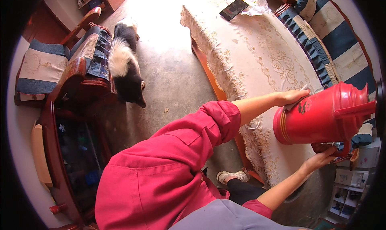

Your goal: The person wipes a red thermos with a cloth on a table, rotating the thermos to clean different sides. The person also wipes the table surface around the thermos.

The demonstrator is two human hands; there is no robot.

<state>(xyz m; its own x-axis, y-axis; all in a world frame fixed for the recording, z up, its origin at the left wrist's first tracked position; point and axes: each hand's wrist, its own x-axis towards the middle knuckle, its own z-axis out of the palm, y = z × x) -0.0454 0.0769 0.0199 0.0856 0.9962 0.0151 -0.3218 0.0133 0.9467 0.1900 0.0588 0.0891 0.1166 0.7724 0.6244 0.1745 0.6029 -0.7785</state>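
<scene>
A red vacuum flask jug (313, 115) with gold bands near its base is held tilted over the near right end of a table covered with a patterned cloth (241, 67). My left hand (292, 97) lies on the flask's upper side and presses a pale cloth (297, 101) against it. Much of the cloth is hidden under that hand. My right hand (320, 159) grips the flask's side handle (346, 148) from below. The red carrying handle (355, 110) crosses the spout end. Past my left fingertips shows part of a metal object (320, 90).
A smartphone (234, 9) and a clear plastic bag (256, 0) lie at the table's far end. A black and white dog (126, 64) stands on the floor to the left. Cushioned wooden seats (346, 36) flank the table, and a shelf unit (346, 196) stands at lower right.
</scene>
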